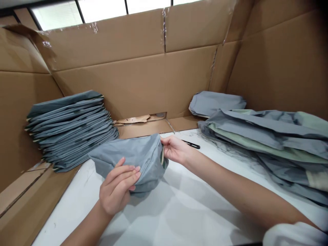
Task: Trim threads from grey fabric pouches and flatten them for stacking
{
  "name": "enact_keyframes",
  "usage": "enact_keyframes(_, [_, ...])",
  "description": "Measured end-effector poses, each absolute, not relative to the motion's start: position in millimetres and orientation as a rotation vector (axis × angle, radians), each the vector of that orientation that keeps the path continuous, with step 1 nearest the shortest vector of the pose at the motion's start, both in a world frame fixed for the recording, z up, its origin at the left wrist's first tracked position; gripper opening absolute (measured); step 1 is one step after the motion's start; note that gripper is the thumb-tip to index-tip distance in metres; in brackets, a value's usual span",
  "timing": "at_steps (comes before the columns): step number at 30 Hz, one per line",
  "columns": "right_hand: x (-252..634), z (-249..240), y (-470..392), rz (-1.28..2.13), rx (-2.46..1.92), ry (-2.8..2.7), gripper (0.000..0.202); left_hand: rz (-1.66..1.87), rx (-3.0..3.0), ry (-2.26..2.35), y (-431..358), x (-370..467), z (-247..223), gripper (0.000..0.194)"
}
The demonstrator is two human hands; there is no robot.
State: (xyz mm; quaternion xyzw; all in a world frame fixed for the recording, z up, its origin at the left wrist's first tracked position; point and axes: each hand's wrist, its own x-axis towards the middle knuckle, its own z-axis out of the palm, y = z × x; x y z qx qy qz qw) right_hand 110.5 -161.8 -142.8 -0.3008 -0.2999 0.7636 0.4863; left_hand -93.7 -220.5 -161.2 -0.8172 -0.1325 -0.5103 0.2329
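Note:
A folded blue-grey fabric piece [128,152] is held slightly tilted above the white tabletop, its right edge showing a pale trim and some dark green. My left hand [118,188] is closed on its lower front, fingers lying across the cloth. At the upper right corner, my right hand [175,148] pinches the edge between thumb and fingers; some fingertips are hidden behind the fabric. Just behind the right wrist lies a slim black tool [192,144], partly covered by that hand, so its kind is unclear.
A tall stack of folded blue-grey fabric pieces [74,133] stands at left. On the right lie a loose heap of grey and light-green fabric [261,133] and a folded bundle [216,102]. High cardboard walls [128,78] surround the white tabletop [184,208].

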Motion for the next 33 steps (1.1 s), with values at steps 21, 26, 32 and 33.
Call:
enact_keyframes(21, [148.8, -173.4, -141.0, 0.003, -0.628, -2.155, 0.021, -1.3, -2.311, -0.618, -209.7, -93.8, -175.8, 0.018])
enact_keyframes(26, [147.4, -169.9, -142.9, 0.062, -0.673, -2.065, 0.021, -1.275, -2.193, -0.723, -222.2, -79.0, -174.3, 0.014])
enact_keyframes(32, [141.7, -161.5, -147.6, -0.057, -0.732, -2.003, 0.019, -1.119, -2.131, -0.924, -225.2, -74.6, -174.4, 0.018])
enact_keyframes(33, [141.4, -160.6, -148.1, -0.09, -0.735, -2.007, 0.019, -1.127, -2.134, -0.935, -225.0, -75.1, -175.2, 0.015])
